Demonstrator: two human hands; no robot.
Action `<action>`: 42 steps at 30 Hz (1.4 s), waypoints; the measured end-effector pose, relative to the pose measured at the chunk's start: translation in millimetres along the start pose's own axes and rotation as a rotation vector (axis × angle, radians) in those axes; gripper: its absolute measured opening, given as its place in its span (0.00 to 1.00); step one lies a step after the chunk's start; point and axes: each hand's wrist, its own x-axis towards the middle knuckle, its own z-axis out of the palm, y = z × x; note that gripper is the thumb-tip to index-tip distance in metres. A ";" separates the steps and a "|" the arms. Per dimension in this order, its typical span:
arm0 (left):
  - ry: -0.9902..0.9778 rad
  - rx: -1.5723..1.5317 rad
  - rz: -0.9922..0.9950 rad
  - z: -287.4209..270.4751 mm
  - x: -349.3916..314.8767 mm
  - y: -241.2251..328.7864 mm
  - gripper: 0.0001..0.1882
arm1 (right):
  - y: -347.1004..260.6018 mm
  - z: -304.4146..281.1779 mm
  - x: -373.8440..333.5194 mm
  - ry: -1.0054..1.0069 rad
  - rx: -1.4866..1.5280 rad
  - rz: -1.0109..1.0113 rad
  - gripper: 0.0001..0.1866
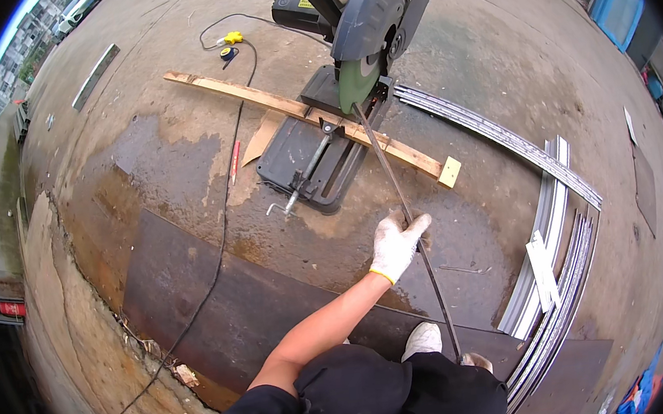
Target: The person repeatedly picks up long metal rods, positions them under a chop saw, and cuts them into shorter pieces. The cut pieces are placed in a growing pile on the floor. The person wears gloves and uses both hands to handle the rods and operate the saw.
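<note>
My left hand (396, 247), in a white work glove with a yellow cuff, is closed round a long thin metal bar (439, 300). The thumb lies along the bar's right side. The bar's far end reaches the green disc (358, 83) of a cut-off saw (366, 24). Its near end comes down beside my shoes (422, 339). The bar crosses over a wooden batten (257, 96) lying across the saw's black base (287, 163). A vise screw with a crank handle (277, 209) sits on that base. My right hand does not show.
Bundled silver metal profiles (500, 133) lie to the right, with more (559, 337) near my legs. A dark sheet (195, 280) covers ground before me. A black cable (221, 257) runs across it. A red marker (235, 159), tape measure (228, 54) and yellow plug (232, 38) lie left of the saw.
</note>
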 end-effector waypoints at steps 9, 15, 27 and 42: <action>-0.053 -0.251 -0.093 -3.7 3.1 -4.4 0.11 | -11.3 13.2 -2.9 0.149 -0.094 -0.007 0.09; -0.075 -0.285 -0.097 -3.9 5.9 -8.3 0.12 | -5.2 14.7 -1.3 0.241 -0.039 -0.068 0.04; -0.155 -0.370 -0.080 -1.1 5.4 -8.4 0.14 | 18.5 12.3 11.9 0.433 -0.038 -0.215 0.09; 0.043 -0.052 0.011 -8.4 9.6 -5.0 0.15 | -1.4 11.3 5.0 0.148 -0.001 -0.044 0.11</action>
